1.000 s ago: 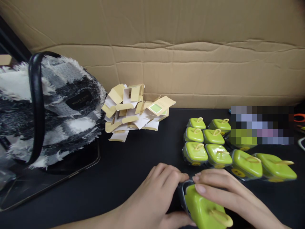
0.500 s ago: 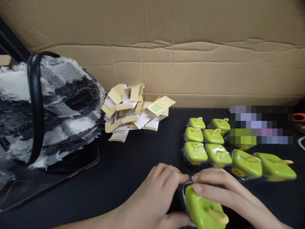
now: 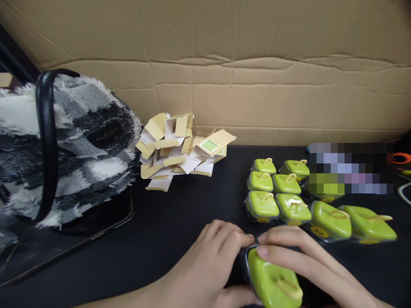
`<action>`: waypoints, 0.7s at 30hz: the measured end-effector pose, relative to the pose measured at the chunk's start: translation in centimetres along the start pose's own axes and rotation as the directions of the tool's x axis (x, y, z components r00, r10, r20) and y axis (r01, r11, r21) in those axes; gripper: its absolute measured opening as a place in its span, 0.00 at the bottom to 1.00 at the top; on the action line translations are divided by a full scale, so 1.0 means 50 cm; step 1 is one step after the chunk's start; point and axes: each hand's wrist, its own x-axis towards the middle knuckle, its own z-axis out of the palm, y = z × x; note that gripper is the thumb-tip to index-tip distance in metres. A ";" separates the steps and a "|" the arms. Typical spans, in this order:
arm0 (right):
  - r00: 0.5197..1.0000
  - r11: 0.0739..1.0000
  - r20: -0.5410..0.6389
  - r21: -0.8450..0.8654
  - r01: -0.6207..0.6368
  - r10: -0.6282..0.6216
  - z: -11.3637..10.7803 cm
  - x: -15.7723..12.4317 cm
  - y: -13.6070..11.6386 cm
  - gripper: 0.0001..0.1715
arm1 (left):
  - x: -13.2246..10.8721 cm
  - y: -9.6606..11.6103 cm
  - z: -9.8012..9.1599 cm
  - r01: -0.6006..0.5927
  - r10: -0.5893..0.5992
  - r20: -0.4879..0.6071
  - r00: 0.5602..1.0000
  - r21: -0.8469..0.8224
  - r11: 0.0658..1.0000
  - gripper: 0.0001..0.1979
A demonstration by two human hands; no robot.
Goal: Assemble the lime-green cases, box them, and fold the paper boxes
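Observation:
At the front of the table I hold a small clear container with a lime-green lid and a yellow loop point(image 3: 272, 273). It sits tilted between my hands, its front part cut off by the picture's edge. Around its left side curls my left hand point(image 3: 221, 256), thumb low and fingers at the far corner. My right hand point(image 3: 298, 250) rests its fingertips on the lid's far edge; its thumb is hidden. Beyond them stand several matching green-lidded containers point(image 3: 263, 205) in rows.
Unfolded small cartons point(image 3: 173, 149) lie heaped against the cardboard wall point(image 3: 224, 64). To the left, a shaggy black-and-white bag point(image 3: 80, 141) with a black handle rests by a dark, clear-edged tray point(image 3: 96, 239). A pixelated patch covers part of the right side, near orange handles point(image 3: 401, 158).
The held container and its yellow loop have shifted very slightly left. Both hands keep their places on it, and the view has moved a touch.

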 end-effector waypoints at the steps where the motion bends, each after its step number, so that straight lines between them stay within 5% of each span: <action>1: 1.000 1.000 0.006 -0.001 -0.007 0.007 0.001 0.001 0.001 0.31 | 0.000 0.003 -0.003 0.012 -0.012 0.017 1.000 0.004 1.000 0.24; 14: 1.000 0.998 0.017 -0.067 -0.005 0.006 0.000 -0.004 0.007 0.38 | 0.002 0.007 -0.015 -0.019 0.019 0.004 1.000 0.030 0.999 0.22; 21: 1.000 0.999 0.019 -0.048 -0.001 0.002 -0.004 -0.001 0.003 0.38 | -0.004 -0.017 0.009 -0.090 0.092 -0.083 0.992 0.036 0.995 0.24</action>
